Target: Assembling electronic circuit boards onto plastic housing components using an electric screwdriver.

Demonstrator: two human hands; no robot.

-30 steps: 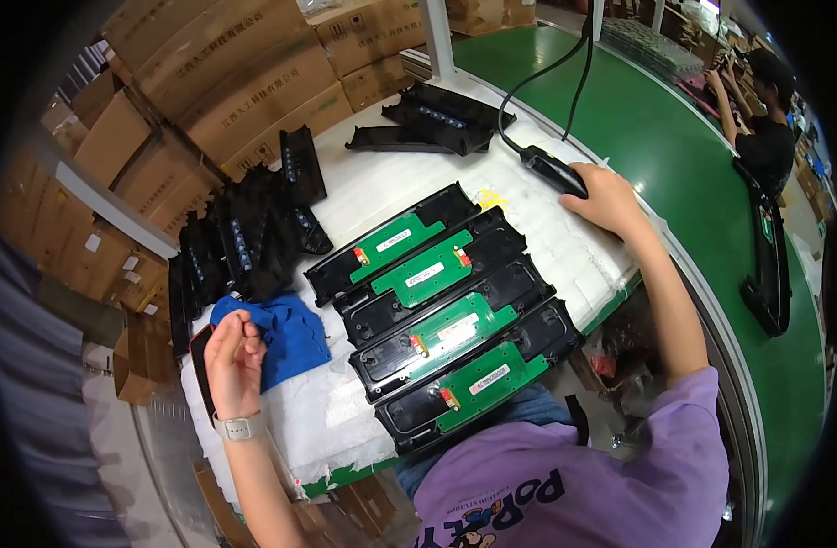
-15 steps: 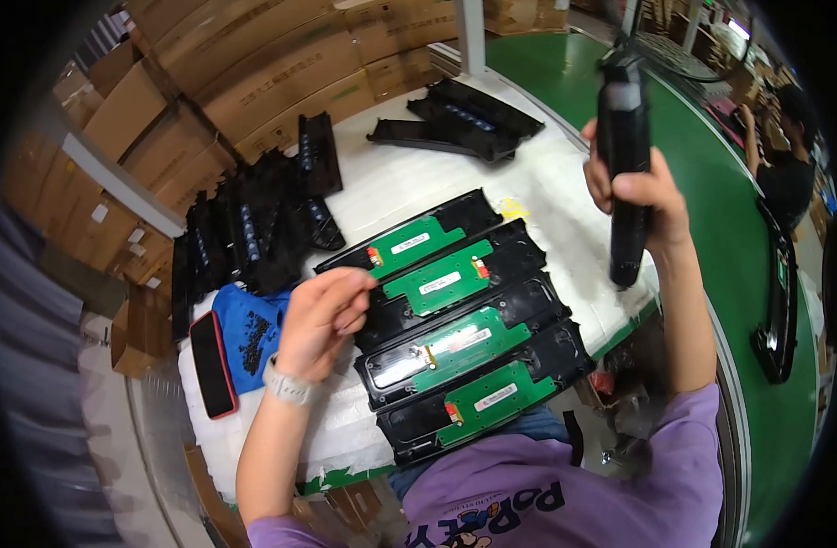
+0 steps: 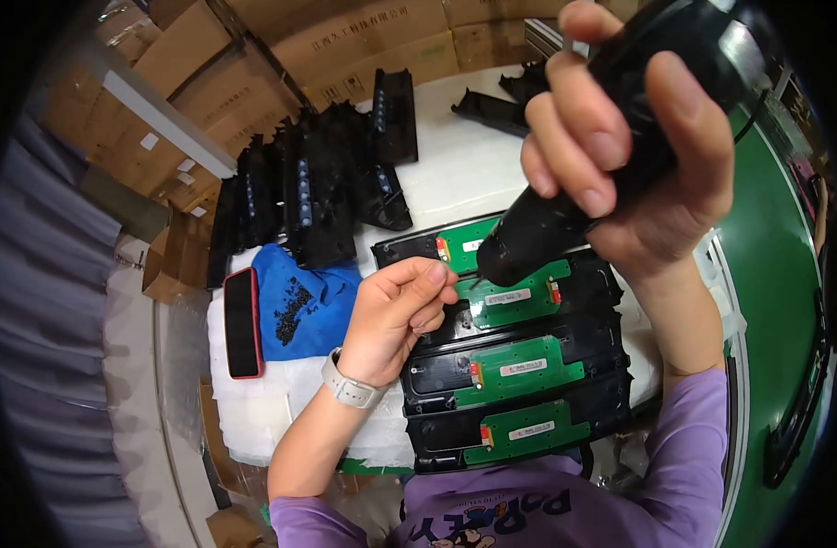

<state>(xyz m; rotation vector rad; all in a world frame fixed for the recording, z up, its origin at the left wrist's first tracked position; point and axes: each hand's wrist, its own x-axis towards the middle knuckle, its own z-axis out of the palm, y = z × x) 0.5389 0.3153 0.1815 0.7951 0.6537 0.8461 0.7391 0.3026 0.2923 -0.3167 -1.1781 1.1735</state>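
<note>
My right hand (image 3: pixel 660 239) is wrapped round a black electric screwdriver (image 3: pixel 542 237), slanting down and left. Its thin bit ends beside the fingertips of my left hand (image 3: pixel 402 306), which are pinched together; whatever they hold is too small to make out. Both are above a row of several black plastic panels (image 3: pixel 599 352), each bearing a green circuit board (image 3: pixel 564 350) with a white label and a red-and-white connector. The screwdriver hides part of the farthest panel. To the left, a blue cloth (image 3: pixel 338 285) carries a heap of small black screws (image 3: pixel 292 315).
A phone in a red case (image 3: pixel 242 320) lies at the cloth's left edge. More black panels (image 3: pixel 318 196) are piled at the far left of the white tabletop (image 3: pixel 446 187), with others at the back. Cardboard boxes (image 3: pixel 363 50) stand behind. Green flooring (image 3: pixel 767 265) runs along the right.
The screwdriver has come down and left from its raised position, its tip now meeting my left fingertips. My left hand stays pinched over the panels. The whole view has shifted.
</note>
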